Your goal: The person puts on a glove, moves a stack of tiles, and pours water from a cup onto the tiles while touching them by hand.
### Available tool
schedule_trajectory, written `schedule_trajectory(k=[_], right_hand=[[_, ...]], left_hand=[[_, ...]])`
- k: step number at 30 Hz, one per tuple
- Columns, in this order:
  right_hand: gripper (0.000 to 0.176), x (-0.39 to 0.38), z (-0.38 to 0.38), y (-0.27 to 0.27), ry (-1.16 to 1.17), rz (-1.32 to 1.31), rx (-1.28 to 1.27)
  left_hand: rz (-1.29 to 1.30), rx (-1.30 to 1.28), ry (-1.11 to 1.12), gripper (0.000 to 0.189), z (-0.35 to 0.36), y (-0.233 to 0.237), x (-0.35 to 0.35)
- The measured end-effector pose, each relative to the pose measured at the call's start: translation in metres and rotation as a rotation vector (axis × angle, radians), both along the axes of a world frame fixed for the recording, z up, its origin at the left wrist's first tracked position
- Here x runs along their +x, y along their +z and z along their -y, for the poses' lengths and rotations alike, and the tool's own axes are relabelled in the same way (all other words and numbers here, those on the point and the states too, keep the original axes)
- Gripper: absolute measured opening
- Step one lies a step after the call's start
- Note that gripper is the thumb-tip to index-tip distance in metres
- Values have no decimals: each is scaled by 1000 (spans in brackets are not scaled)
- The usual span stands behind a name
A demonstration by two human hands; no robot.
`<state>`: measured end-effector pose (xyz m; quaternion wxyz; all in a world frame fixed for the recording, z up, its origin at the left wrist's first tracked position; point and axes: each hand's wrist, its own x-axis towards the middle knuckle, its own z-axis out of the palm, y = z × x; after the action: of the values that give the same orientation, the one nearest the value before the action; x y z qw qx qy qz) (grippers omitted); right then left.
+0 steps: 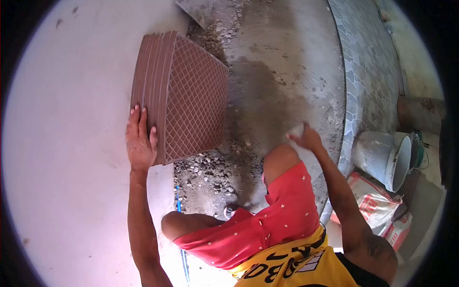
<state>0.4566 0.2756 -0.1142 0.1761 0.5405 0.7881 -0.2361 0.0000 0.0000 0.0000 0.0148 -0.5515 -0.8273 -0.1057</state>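
Note:
A stack of brown tiles [196,98] with a raised diamond grid on the front one stands on edge against the pale wall. My left hand [140,138] lies on the stack's edges, fingers stretched out and thumb apart, without wrapping round a tile. My right hand [306,138] is just beyond my bent knee, away from the tiles. Its fingers are curled about a small pale thing [297,129], too blurred to name.
Loose gravel [208,174] lies below the stack, beside a blue pipe [179,198]. On the right are a large grey bucket [375,155] on its side, printed sacks [370,203] and a stone-patterned strip [366,62]. A flat grey piece [197,12] rests at the top.

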Motion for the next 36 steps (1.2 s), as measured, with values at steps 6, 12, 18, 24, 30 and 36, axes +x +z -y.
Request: schedule_trajectory(k=[6,12,18,24,30,36], right_hand=[[105,171,84,70,-195,326,-219],[103,214,101,192,-421,231,-202],[94,62,75,353,-533,-367,-177],[93,-46,67,449,-375,-770,-290],[88,-73,86,524,-204,-1045,-359],[92,-75,138,545,-165,-1036,-242]], left_hand=[[100,-83,25,59,-21,26,-4],[274,-592,65,78,-51,85,54],[1093,-333,-61,93,-81,216,255],[1620,71,54,79,-104,319,301],[1479,140,72,70,-98,418,268],[1408,249,-64,65,-51,414,265]])
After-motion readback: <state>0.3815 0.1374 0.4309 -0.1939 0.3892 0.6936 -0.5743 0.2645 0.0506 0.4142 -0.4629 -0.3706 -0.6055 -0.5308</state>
